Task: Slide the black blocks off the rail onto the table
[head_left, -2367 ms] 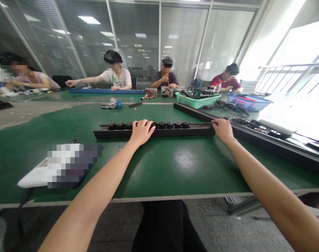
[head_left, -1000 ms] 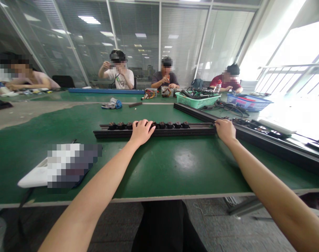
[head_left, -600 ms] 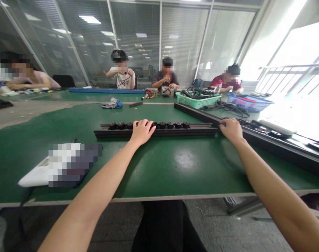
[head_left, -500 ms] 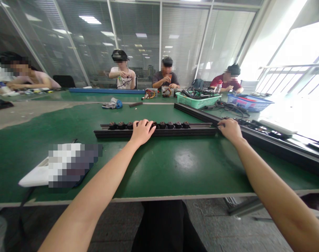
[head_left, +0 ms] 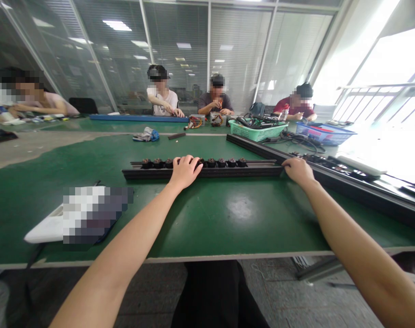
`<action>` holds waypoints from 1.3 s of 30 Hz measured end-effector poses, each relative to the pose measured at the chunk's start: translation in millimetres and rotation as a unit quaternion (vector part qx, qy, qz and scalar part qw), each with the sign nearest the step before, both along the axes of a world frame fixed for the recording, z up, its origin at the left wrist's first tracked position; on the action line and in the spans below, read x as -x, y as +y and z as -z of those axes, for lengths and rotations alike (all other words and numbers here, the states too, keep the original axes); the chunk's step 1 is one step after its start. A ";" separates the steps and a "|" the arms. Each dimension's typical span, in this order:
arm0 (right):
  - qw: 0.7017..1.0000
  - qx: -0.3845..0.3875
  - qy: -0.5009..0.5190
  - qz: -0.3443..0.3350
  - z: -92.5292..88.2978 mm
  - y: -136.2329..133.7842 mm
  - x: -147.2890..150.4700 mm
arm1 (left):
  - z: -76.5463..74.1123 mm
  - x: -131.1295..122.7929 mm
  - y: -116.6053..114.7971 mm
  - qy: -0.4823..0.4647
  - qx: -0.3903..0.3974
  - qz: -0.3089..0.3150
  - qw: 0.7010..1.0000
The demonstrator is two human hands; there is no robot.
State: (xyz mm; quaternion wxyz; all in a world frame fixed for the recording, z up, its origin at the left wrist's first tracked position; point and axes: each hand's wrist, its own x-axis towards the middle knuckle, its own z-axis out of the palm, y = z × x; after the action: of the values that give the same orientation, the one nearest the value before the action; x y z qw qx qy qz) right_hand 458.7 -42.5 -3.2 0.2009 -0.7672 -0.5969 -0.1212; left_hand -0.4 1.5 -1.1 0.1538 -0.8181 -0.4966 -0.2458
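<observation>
A long black rail (head_left: pixel 258 172) lies crosswise on the table in front of me, with a row of small round black socket-like pieces (head_left: pixel 221 162) along it. My left hand (head_left: pixel 186 172) is bent over the middle of this rail, its fingers curled round the back and its thumb along the near side. Some of the row is hidden beneath it. At the rail's right end, my right hand (head_left: pixel 299 170) has its fingertips closed against the tip. Whether a small part sits between those fingers cannot be made out.
Another long black rail (head_left: pixel 357 187) runs diagonally on the right. Farther back are a green basket (head_left: pixel 251 133) of cables, a blue basket (head_left: pixel 325 135) and a grey-blue glove (head_left: pixel 146 135). A white object (head_left: pixel 47 223) lies left on the green table (head_left: pixel 207 218). Several people sit opposite.
My right hand has shifted slightly left, its fingers drawn closer together at the rail's end. My left hand stays put. Across the table, one person's hands have lowered to the blue bar.
</observation>
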 end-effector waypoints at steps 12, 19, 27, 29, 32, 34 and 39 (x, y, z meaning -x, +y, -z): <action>0.989 0.103 -0.024 0.099 -18.6 -10.6 11.0 | 0.1 -0.2 0.2 0.006 -0.004 -0.001 1.000; 0.979 -0.096 -0.084 -0.157 -13.8 -12.0 72.3 | -0.3 0.0 0.1 0.005 -0.001 -0.004 1.000; 0.940 -0.104 -0.112 -0.305 1.2 -17.5 137.9 | -1.1 -0.1 -1.2 0.001 0.003 0.000 1.000; 0.940 -0.095 -0.114 -0.308 4.5 -16.6 141.8 | -1.5 -0.3 -1.6 0.004 0.001 -0.001 1.000; 0.941 -0.082 -0.115 -0.309 7.6 -12.5 140.4 | -2.0 -0.6 -2.0 0.005 0.001 -0.002 1.000; 0.940 -0.077 -0.117 -0.312 8.4 -10.0 138.4 | -2.2 -0.6 -2.1 0.003 0.002 -0.003 1.000; 0.944 -0.071 -0.117 -0.301 7.5 -8.6 139.3 | -1.9 -0.2 -2.3 0.002 0.005 -0.002 1.000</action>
State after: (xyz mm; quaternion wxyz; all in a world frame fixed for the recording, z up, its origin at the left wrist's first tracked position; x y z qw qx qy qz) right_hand 319.5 -51.2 -10.7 0.2110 -0.5156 -0.8094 -0.1859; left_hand -0.2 -0.8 0.8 0.1513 -0.8186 -0.4987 -0.2416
